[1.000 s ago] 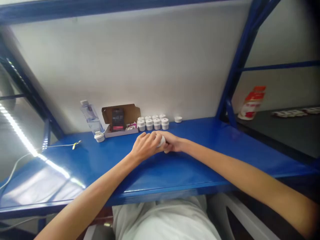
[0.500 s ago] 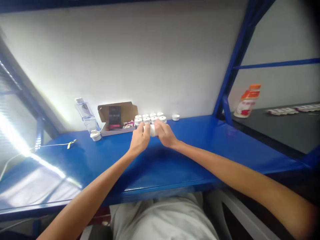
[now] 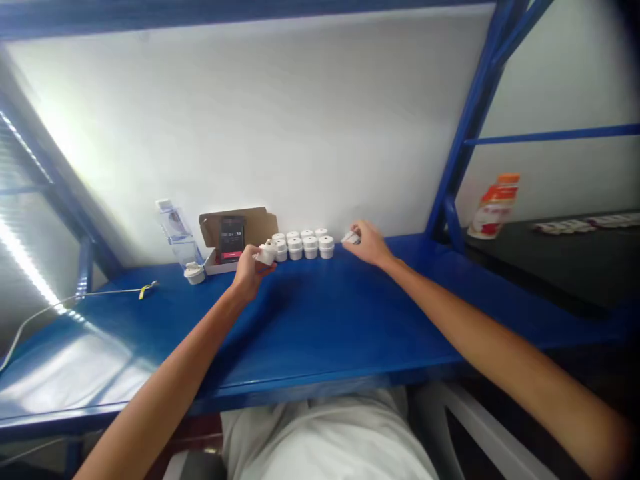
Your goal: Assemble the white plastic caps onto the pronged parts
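My left hand [image 3: 249,272] is closed on a white plastic fitting [image 3: 267,253], held in front of the open box's right side. A small knob shows on top of the fitting. To the right, close to the wall, my right hand [image 3: 371,244] has its fingers pinched on a white round cap [image 3: 351,237], which looks tilted. Between the hands stand several white round fittings [image 3: 311,247] in two rows, each with a small dark hole on top.
An open cardboard box [image 3: 263,223] holds a phone [image 3: 232,239] showing a timer. Left of it are a clear bottle [image 3: 179,233] and another white fitting [image 3: 194,273]. A thin cable [image 3: 107,291] lies at left. An orange-capped bottle [image 3: 494,208] stands on the dark surface at right.
My hands have moved apart from around one white fitting. The left went left with a fitting; the right went right and took hold of the cap lying by the wall.
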`<action>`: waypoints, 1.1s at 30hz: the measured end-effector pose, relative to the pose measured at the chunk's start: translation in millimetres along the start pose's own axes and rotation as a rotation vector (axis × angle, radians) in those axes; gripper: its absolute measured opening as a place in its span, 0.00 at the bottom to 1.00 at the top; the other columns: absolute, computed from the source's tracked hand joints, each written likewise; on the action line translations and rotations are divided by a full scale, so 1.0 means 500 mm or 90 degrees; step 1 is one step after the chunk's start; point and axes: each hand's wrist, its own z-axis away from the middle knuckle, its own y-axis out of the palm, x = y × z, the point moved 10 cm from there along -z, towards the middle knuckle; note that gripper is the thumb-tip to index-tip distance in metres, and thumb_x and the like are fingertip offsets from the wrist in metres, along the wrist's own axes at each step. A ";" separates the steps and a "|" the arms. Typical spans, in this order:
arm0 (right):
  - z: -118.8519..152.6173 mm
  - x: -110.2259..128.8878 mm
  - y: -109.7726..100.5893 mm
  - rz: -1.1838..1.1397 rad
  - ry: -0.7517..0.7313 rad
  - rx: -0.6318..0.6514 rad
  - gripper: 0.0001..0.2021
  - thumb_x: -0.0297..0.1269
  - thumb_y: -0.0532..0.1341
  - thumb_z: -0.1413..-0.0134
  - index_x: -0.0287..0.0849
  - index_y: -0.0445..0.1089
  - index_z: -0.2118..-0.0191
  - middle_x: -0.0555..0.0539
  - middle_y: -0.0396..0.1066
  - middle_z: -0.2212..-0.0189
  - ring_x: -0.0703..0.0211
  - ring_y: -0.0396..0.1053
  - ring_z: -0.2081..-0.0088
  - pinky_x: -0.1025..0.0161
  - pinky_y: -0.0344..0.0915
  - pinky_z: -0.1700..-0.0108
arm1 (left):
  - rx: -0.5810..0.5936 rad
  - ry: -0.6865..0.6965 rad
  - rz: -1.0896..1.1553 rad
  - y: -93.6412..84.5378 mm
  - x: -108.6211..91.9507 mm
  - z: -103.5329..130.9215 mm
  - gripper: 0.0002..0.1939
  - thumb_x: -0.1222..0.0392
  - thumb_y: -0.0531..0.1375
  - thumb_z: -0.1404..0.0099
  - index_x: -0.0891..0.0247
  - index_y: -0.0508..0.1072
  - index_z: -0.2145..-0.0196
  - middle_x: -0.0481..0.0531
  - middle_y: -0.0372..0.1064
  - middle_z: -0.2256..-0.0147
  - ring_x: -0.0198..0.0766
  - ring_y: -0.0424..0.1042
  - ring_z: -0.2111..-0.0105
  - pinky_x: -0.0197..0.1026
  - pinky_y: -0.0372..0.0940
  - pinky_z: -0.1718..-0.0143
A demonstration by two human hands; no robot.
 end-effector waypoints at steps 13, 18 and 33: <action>0.020 -0.152 0.039 0.123 0.228 0.094 0.22 0.52 0.66 0.48 0.42 0.64 0.54 0.38 0.74 0.55 0.44 0.72 0.55 0.57 0.65 0.59 | 0.192 0.000 -0.111 0.065 0.023 0.022 0.16 0.64 0.66 0.53 0.67 0.76 0.63 0.56 0.75 0.59 0.42 0.73 0.57 0.41 0.67 0.54; 0.022 -0.153 0.050 0.112 0.207 0.112 0.25 0.54 0.63 0.44 0.41 0.63 0.49 0.35 0.72 0.51 0.41 0.71 0.50 0.54 0.67 0.53 | 0.240 0.053 -0.299 0.059 0.014 0.016 0.16 0.61 0.67 0.53 0.67 0.78 0.65 0.54 0.75 0.65 0.43 0.73 0.62 0.41 0.64 0.58; 0.051 0.092 0.125 0.016 -0.167 0.204 0.30 0.48 0.61 0.39 0.45 0.58 0.34 0.36 0.56 0.33 0.42 0.62 0.36 0.48 0.59 0.36 | -0.074 0.022 -0.948 -0.186 -0.097 -0.045 0.22 0.55 0.68 0.58 0.59 0.76 0.62 0.58 0.75 0.69 0.61 0.76 0.59 0.52 0.66 0.57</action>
